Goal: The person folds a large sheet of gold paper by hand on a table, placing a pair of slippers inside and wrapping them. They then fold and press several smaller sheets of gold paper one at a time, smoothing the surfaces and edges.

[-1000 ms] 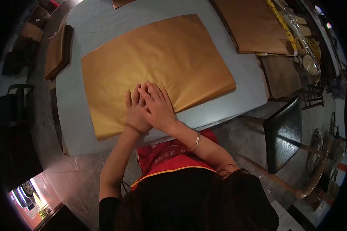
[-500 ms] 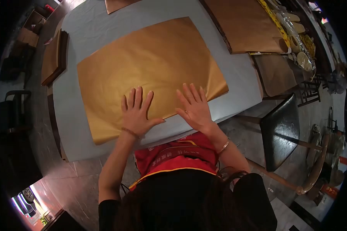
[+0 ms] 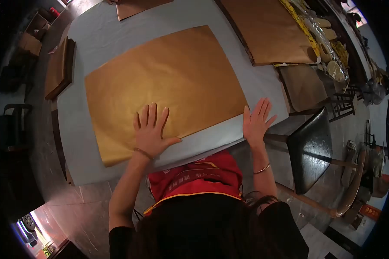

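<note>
Lanes of pale tablecloth (image 3: 235,54) border the brown paper sheet (image 3: 164,82): one on the left, bounded by the left paper stack (image 3: 59,71), another on the right, bounded by the thick right paper stack (image 3: 268,32). A farther brown sheet (image 3: 140,6) limits passage on the far side. Along the near edge, a strip runs between the left hand (image 3: 151,136) and right hand (image 3: 257,123); a black chair (image 3: 307,151) obstructs the near right.

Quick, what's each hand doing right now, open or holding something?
Left hand: open, spread on the brown sheet.
Right hand: open, holding nothing, beside that sheet.
</note>
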Demonstrator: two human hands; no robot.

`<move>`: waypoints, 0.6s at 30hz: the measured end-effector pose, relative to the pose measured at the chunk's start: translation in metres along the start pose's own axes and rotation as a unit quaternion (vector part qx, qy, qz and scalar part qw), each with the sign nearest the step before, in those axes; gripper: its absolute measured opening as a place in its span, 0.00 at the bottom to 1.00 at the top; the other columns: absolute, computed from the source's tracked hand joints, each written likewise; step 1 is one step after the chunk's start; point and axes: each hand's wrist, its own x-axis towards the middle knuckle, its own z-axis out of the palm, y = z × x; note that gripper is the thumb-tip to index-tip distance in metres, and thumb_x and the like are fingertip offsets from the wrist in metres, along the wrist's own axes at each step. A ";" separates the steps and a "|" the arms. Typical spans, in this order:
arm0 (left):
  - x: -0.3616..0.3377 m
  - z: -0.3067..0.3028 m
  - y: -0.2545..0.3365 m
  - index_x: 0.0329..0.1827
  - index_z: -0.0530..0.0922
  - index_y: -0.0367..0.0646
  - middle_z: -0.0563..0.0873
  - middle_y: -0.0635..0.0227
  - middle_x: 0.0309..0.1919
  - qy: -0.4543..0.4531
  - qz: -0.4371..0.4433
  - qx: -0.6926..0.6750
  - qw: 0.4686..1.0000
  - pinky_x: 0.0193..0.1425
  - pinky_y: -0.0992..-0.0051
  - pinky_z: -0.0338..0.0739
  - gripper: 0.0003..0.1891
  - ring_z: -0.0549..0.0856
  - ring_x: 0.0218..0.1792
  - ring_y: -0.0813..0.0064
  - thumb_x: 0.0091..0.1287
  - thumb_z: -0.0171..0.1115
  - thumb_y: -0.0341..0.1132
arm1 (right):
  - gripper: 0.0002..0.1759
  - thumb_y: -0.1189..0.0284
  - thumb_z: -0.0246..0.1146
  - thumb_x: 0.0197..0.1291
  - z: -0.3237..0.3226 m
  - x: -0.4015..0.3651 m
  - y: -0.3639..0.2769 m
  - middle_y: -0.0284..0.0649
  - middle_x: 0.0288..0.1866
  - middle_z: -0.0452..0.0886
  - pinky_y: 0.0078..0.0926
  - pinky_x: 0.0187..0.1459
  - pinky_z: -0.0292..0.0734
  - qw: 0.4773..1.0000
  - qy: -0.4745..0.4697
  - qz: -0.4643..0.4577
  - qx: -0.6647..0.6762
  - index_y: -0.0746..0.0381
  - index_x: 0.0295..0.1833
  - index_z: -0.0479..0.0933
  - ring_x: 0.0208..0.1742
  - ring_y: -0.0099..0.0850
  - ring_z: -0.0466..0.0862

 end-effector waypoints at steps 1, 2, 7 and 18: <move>0.000 0.001 0.000 0.73 0.64 0.53 0.58 0.51 0.73 0.003 -0.005 0.002 1.000 0.73 0.44 0.44 0.52 0.55 0.74 0.50 0.46 0.64 0.70 | 0.39 0.50 0.45 0.71 -0.003 0.002 -0.015 0.53 0.78 0.49 0.68 0.70 0.30 0.998 0.060 0.007 0.015 0.69 0.75 0.51 0.79 0.47 0.47; 0.000 0.001 -0.001 0.73 0.63 0.54 0.58 0.51 0.73 -0.001 -0.003 -0.001 1.000 0.73 0.44 0.44 0.52 0.55 0.74 0.50 0.46 0.64 0.71 | 0.39 0.51 0.46 0.70 -0.006 0.003 -0.037 0.53 0.78 0.49 0.69 0.70 0.30 0.997 0.050 -0.042 0.031 0.70 0.74 0.52 0.79 0.47 0.47; -0.002 0.009 -0.006 0.74 0.61 0.54 0.56 0.53 0.75 0.023 0.004 -0.002 1.000 0.73 0.42 0.41 0.52 0.52 0.75 0.50 0.48 0.61 0.72 | 0.38 0.50 0.51 0.66 -0.012 -0.012 -0.165 0.50 0.77 0.55 0.64 0.72 0.34 0.918 -0.108 -0.355 0.138 0.63 0.73 0.58 0.77 0.47 0.54; -0.003 0.007 -0.006 0.70 0.68 0.51 0.58 0.54 0.74 0.010 -0.028 -0.052 0.998 0.75 0.45 0.38 0.48 0.52 0.76 0.54 0.49 0.59 0.73 | 0.35 0.46 0.52 0.64 0.010 0.009 -0.147 0.39 0.76 0.58 0.65 0.71 0.39 0.837 -0.142 -0.517 0.108 0.51 0.73 0.62 0.77 0.41 0.55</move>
